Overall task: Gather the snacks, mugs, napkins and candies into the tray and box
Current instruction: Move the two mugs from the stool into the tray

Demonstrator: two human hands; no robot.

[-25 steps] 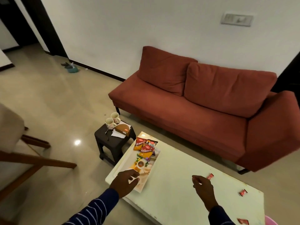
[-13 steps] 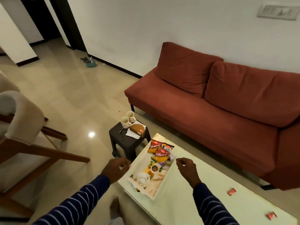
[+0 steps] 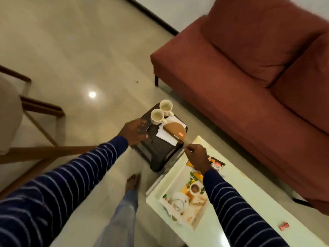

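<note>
Your left hand (image 3: 135, 132) is spread wide over the near-left edge of the dark stool (image 3: 158, 148), holding nothing. Your right hand (image 3: 196, 156) is pinched narrow; whether it holds a candy, you cannot tell. The candy step looks in hand. Next, reach the box (image 3: 175, 131) on the stool, just right of the two mugs (image 3: 161, 113), napkins (image 3: 164, 135) beneath it. The tray (image 3: 194, 213) on the white surface (image 3: 249, 202) holds snack packets (image 3: 216, 164); one candy (image 3: 284, 226) lies well right.

snack packets (image 3: 216, 164) half hidden behind wrist
</note>
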